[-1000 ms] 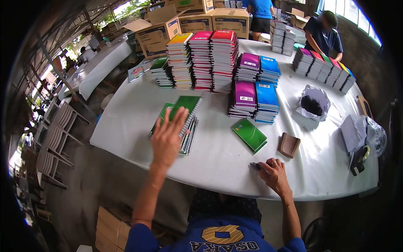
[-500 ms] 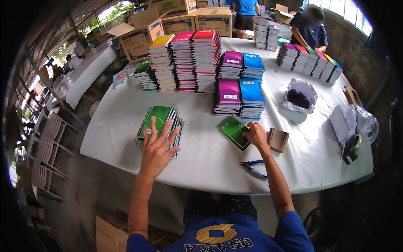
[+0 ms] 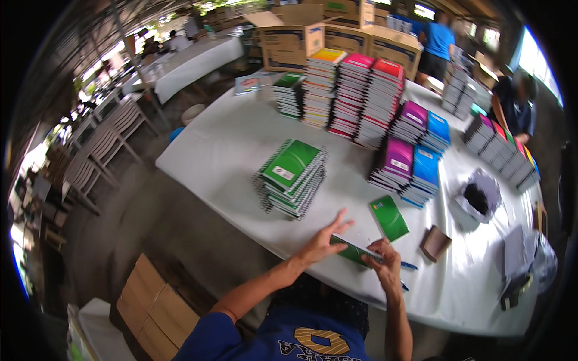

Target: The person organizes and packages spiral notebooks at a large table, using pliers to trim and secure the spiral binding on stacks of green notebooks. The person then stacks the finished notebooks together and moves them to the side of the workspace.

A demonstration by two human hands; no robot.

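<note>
A green spiral notebook is tilted over the table's near edge, its coil along the upper side. My right hand is closed on its right end. My left hand is at the other end, thumb against the notebook and the other fingers spread. Just beyond lies a flat green notebook. Blue-handled pliers show partly from behind my right hand. Farther left stands a stack of green spiral notebooks, its layers turned different ways.
Tall stacks of yellow, pink and red notebooks rise at the back, with purple and blue piles beside them. To the right are a small brown box and a bag of black bits. A person works at the far right.
My view has swung left, so the table appears shifted right. My left hand has left the green stack, and a green notebook is now between my hands near the edge.
</note>
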